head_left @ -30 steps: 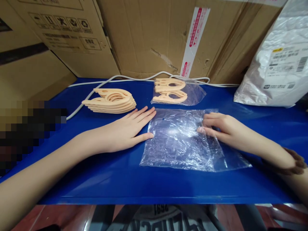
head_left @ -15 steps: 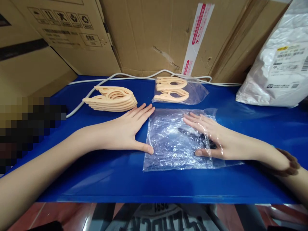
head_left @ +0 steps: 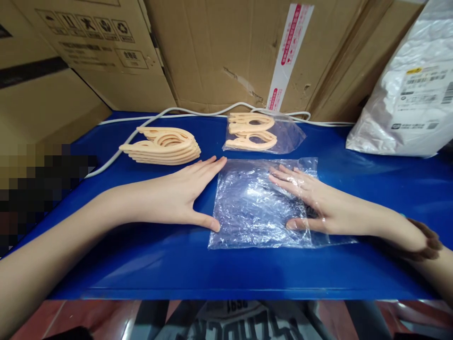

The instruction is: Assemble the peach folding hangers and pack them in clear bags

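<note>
A clear plastic bag point(head_left: 255, 208) lies flat on the blue tabletop point(head_left: 219, 274). My right hand point(head_left: 304, 198) is inside its right end, with film over the spread fingers and thumb. At the bag's left edge my left hand point(head_left: 191, 193) rests open, fingertips and thumb touching or just beside the film. Beyond my left hand sits a stack of cream plastic folding hangers point(head_left: 163, 146), folded up. Two more folded hangers point(head_left: 252, 132) lie in a small clear bag point(head_left: 292, 137) behind the large one. Neither hand grips anything.
A white cable point(head_left: 170, 111) runs along the back and curves round behind the hanger stack. Cardboard boxes point(head_left: 219, 56) wall off the back and left. At the right back stands a bulky white parcel bag point(head_left: 385, 108) with a label.
My left hand has shifted slightly left and its fingers are closer together. The bag's left side looks a little flatter. My right hand has hardly moved.
</note>
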The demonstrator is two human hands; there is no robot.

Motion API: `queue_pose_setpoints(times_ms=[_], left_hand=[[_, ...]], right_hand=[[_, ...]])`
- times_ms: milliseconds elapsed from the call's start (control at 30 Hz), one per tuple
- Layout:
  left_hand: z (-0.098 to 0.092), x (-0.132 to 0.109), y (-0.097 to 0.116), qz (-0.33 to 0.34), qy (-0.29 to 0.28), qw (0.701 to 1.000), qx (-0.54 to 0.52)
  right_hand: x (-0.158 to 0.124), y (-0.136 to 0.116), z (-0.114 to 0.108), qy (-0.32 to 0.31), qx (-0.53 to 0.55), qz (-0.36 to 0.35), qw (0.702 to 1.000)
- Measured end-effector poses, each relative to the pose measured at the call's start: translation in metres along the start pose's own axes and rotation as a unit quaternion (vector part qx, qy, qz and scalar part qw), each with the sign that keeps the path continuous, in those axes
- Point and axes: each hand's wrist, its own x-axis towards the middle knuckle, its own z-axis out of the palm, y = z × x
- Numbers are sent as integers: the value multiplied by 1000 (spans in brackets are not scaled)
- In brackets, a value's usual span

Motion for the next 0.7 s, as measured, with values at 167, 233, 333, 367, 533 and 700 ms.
queue_pose_setpoints(times_ms=[167,233,333,367,533,700], left_hand=[[-3,0,2,1,-13,1000,-1],[-3,0,3,-1,-16,1000,-1],[-4,0,4,-6,-27,1000,-5],[-5,0,5,-3,-31,999,-7],[-22,-6,7,38,39,998,-13],[-55,-20,-23,-10,148,989,19]], right_hand=[[-9,7,-5,-5,-26,30,999],[-15,13,-9,-7,-32,40,999],[-23,21,-14,-12,-37,49,998],[-25,23,-15,-15,-42,53,998],[-24,24,-16,-26,-49,76,996],[-21,21,-13,-15,-38,82,996]])
